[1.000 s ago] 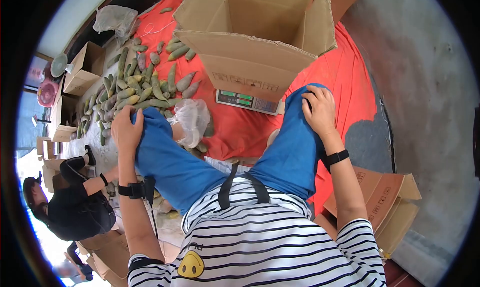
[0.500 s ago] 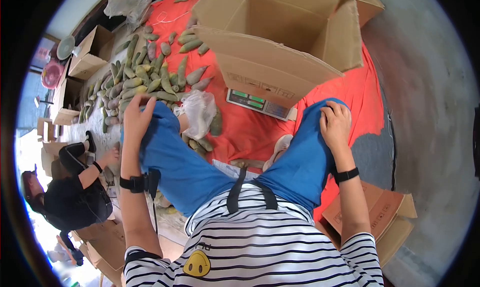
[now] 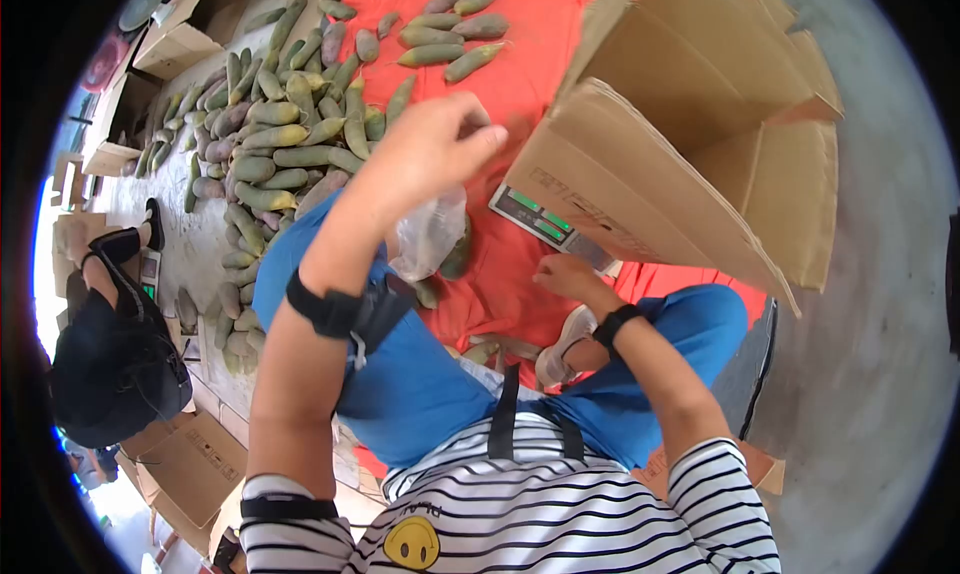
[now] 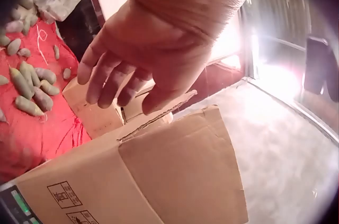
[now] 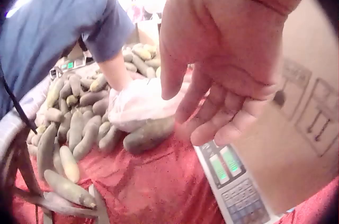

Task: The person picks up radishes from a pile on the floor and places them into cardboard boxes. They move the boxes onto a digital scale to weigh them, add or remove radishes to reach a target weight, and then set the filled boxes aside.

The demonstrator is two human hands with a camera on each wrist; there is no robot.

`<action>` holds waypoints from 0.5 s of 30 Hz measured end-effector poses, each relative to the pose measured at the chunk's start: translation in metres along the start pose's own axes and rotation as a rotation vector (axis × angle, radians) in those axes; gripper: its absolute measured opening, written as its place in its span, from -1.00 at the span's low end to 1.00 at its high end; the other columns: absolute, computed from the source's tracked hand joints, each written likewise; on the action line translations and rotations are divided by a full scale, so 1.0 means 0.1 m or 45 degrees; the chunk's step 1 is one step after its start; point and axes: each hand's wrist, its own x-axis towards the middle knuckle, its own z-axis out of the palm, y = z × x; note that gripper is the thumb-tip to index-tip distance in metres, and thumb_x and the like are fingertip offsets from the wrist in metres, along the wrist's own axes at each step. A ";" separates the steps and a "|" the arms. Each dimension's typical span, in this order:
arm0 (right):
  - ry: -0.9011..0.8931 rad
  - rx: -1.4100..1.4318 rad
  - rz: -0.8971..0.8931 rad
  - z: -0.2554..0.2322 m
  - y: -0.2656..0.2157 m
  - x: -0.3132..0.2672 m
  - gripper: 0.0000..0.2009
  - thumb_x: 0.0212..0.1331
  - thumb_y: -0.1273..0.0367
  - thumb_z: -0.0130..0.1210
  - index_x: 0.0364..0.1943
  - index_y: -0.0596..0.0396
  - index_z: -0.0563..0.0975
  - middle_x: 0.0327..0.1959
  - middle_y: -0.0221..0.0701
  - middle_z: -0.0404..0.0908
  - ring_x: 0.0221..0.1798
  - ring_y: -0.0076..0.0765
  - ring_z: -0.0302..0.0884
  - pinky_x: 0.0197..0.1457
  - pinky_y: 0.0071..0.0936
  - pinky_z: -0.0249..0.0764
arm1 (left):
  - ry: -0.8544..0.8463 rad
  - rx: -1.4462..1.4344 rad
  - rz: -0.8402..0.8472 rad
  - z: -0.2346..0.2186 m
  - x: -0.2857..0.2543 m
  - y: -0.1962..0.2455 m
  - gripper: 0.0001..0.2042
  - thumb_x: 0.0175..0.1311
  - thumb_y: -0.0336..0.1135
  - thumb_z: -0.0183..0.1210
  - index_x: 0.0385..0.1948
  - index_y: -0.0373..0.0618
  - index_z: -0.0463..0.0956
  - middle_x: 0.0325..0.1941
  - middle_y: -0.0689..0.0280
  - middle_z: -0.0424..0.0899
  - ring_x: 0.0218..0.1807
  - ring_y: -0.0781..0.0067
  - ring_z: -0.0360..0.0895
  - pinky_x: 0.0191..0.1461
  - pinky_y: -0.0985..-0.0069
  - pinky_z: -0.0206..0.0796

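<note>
My left hand [image 3: 425, 159] is raised over the red sheet, left of a big open cardboard box [image 3: 620, 189]. In the left wrist view that hand [image 4: 153, 49] has loosely bent fingers with nothing in them, overlapping the box flaps [image 4: 180, 166]. The box stands on a digital scale [image 3: 540, 217] with lit green displays. My right hand [image 3: 570, 276] is low by the scale's near edge. In the right wrist view its relaxed fingers [image 5: 212, 123] hold nothing and overlap the scale's top edge [image 5: 228, 173].
A large heap of long green and purplish vegetables [image 3: 275, 134] lies on the left; several more [image 3: 450, 34] lie on the red sheet [image 3: 540, 74]. A clear plastic bag [image 3: 432, 236] is by my left foot. Another person [image 3: 115, 364] sits at far left among cardboard boxes [image 3: 195, 464].
My left hand has left the left knee and swung right and forward toward the box. My right hand has come off the right knee, down toward the scale. The head view has shifted.
</note>
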 end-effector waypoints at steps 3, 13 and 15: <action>-0.058 0.080 0.131 0.40 -0.19 0.47 -0.68 0.13 0.12 0.14 -0.19 0.04 0.60 -0.17 -0.18 0.64 -0.09 -0.09 0.60 -0.05 -0.22 0.49 | 0.061 -0.295 -0.081 -0.07 -0.10 0.11 -0.79 0.29 -0.28 0.18 -0.24 -0.27 0.53 -0.32 0.34 0.63 -0.25 0.58 0.53 -0.13 0.53 0.41; 0.531 0.519 -0.243 2.87 0.07 2.87 -0.48 0.19 0.10 0.13 0.16 0.11 0.43 0.08 -0.28 0.58 0.10 -0.26 0.55 0.19 -0.27 0.43 | 0.007 -0.654 0.052 -0.10 -0.24 0.26 -0.84 0.23 -0.34 0.12 -0.35 -0.20 0.36 -0.38 0.10 0.50 -0.28 0.02 0.51 -0.23 0.19 0.33; 0.420 0.662 -0.207 2.69 -0.20 3.06 -0.47 0.19 0.11 0.13 0.17 0.12 0.42 0.09 -0.28 0.57 0.11 -0.26 0.54 0.20 -0.27 0.42 | -0.037 -0.555 0.052 -0.12 -0.28 0.22 -0.85 0.22 -0.34 0.21 -0.24 -0.12 0.47 -0.36 0.25 0.53 -0.30 0.22 0.53 -0.21 0.34 0.35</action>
